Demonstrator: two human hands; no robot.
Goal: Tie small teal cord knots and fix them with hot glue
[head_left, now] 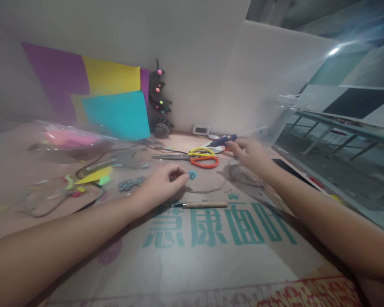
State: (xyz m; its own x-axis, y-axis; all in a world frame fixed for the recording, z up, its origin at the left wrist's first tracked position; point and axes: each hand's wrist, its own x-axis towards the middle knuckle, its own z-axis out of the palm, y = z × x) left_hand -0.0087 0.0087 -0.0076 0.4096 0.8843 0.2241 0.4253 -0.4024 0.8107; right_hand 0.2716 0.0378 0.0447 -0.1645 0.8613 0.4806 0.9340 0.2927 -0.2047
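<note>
My left hand (166,182) is closed in a pinch on a small teal flower (192,175) with a dark outline. Farther back on the right, my right hand (248,151) grips a dark blue tool (223,140) with a narrow tip that points left; its exact kind is unclear. Between the hands lie scissors (205,162) with one yellow and one red handle. A wooden-handled craft tool (205,205) with a dark tip rests in front of my left hand. Several finished teal-and-grey flowers (131,183) sit to the left of that hand.
A small decorated tree (160,102) and purple, yellow and teal sheets (117,115) stand against the back wall. A bag of pink material (72,138), a yellow scrap (95,175) and dark cords lie left. A small white clock-like device (201,129) is behind the scissors.
</note>
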